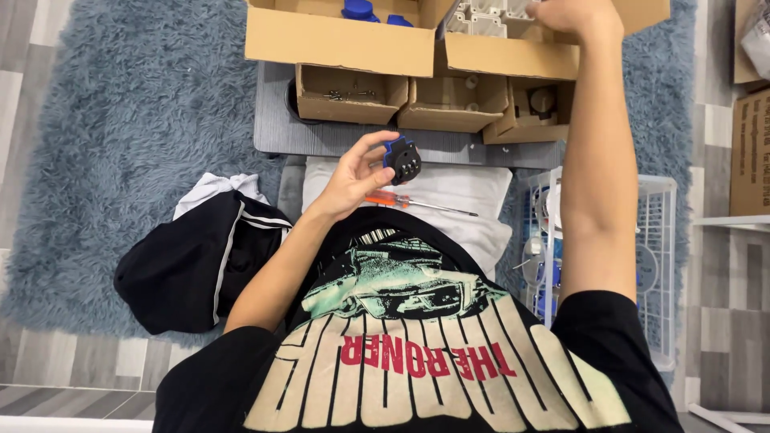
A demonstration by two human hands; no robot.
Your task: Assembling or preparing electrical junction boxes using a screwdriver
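Note:
My left hand [355, 175] holds a small blue and black round part [402, 159] up over the near edge of a low grey table [277, 128]. My right hand [571, 14] is stretched far forward into a cardboard box [513, 54] of grey-white plastic parts [485, 16]; its fingers are partly cut off by the frame's top edge, so what they hold is hidden. An orange-handled screwdriver [393, 200] lies on a white cushion [473, 200] just below my left hand.
Another large box [337, 40] holds blue parts [359, 10]. Three small open cartons [349, 95] sit on the table, one with screws. A white wire basket [662, 240] with parts stands at right, a dark garment [188, 269] at left on a blue shaggy rug [136, 120].

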